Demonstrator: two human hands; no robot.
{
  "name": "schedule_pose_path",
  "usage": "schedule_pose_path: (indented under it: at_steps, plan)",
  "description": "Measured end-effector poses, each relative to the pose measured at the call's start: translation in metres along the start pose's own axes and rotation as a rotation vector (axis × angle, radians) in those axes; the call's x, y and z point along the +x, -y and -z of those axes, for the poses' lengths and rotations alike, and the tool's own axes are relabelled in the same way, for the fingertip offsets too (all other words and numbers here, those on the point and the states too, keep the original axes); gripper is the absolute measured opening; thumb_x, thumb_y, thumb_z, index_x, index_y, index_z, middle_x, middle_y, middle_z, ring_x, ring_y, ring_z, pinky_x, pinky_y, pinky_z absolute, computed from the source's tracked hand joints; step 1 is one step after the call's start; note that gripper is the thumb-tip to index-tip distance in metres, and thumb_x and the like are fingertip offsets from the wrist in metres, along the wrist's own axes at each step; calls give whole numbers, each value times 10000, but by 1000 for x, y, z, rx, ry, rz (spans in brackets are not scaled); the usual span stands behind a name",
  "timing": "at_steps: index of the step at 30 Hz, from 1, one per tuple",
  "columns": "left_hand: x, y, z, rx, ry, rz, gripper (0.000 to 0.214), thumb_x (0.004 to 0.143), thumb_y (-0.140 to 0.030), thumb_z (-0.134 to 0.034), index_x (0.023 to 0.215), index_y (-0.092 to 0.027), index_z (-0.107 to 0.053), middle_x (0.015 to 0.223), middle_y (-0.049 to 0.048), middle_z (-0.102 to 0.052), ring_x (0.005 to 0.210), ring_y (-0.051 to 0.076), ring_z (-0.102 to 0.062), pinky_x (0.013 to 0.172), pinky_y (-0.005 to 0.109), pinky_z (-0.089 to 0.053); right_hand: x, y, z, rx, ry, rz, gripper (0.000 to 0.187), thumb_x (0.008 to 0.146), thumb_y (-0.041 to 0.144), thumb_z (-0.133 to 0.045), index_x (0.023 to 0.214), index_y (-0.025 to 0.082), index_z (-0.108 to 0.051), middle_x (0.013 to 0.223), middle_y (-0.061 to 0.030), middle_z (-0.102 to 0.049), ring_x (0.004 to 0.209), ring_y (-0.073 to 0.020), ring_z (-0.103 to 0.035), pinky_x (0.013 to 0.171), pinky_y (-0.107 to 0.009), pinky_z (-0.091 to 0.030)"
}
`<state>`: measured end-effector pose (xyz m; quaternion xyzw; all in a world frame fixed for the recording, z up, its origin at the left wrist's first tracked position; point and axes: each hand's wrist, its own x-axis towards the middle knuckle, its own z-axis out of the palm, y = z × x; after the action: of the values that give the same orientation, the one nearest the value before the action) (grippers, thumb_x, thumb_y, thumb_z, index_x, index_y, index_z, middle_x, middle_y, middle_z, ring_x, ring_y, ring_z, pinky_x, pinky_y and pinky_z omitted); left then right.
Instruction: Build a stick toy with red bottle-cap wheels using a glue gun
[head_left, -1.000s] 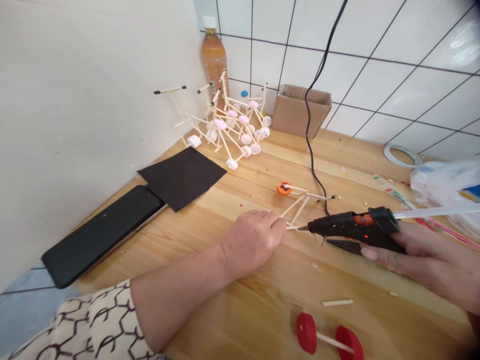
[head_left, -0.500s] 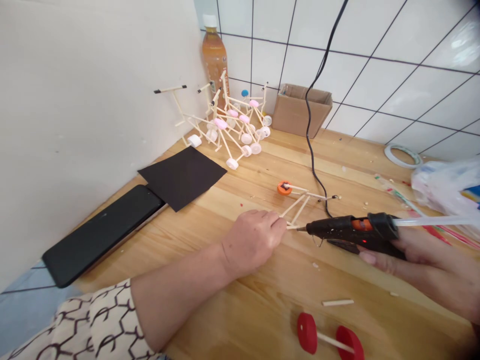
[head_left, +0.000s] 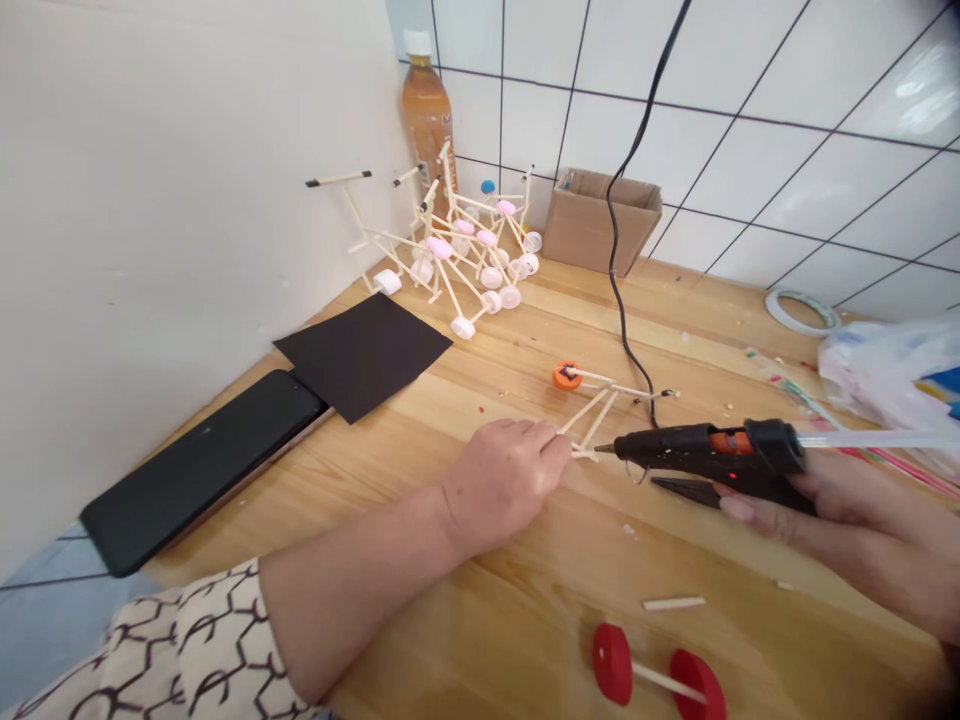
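Since the earlier frame, the glue gun has lifted slightly, its trigger swinging away from the body. Nearest lies a red-wheeled axle on the table. Beyond, the right hand wraps the gun, while the left hand grips the stick frame, its end just beside the nozzle. Clean gluing probably wants that frame steady and small, brief squeezes. Farther back stand white-wheeled stick models.

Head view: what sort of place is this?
Probably a craft workspace, though whether home or workshop I can't tell: a glue gun, stick models and a wooden table suggest it.
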<state>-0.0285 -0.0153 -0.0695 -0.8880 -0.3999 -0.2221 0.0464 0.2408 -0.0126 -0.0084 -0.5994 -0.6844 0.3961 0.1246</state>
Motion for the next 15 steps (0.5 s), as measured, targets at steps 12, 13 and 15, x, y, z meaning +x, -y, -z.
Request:
schedule_pose_path:
  at_steps: [12, 13, 15]
  plan:
    - [0, 0, 0, -2, -58, 5, 194, 864, -161, -455, 682, -154, -522, 620, 5, -558, 550, 142, -518, 510, 269, -392, 3, 5, 0, 50, 220, -23, 535, 774, 388, -575, 1294, 318, -470, 1318, -1, -527, 1162, -320, -508, 902, -399, -490]
    - [0, 0, 0, 1, -56, 4, 195, 865, -163, -456, 682, -154, -521, 619, 6, -558, 550, 142, -517, 510, 268, -391, 2, 5, 0, 55, 218, -21, 535, 769, 390, -579, 1289, 316, -477, 1310, -3, -534, 1157, -322, -512, 897, -400, -494]
    - [1, -1, 0, 7, -55, 6, 200, 869, -168, -453, 681, -155, -520, 616, 6, -557, 552, 142, -519, 513, 267, -391, 1, 4, 0, 52, 209, -7, 528, 760, 393, -587, 1274, 318, -496, 1298, 0, -546, 1164, -317, -506, 919, -398, -478]
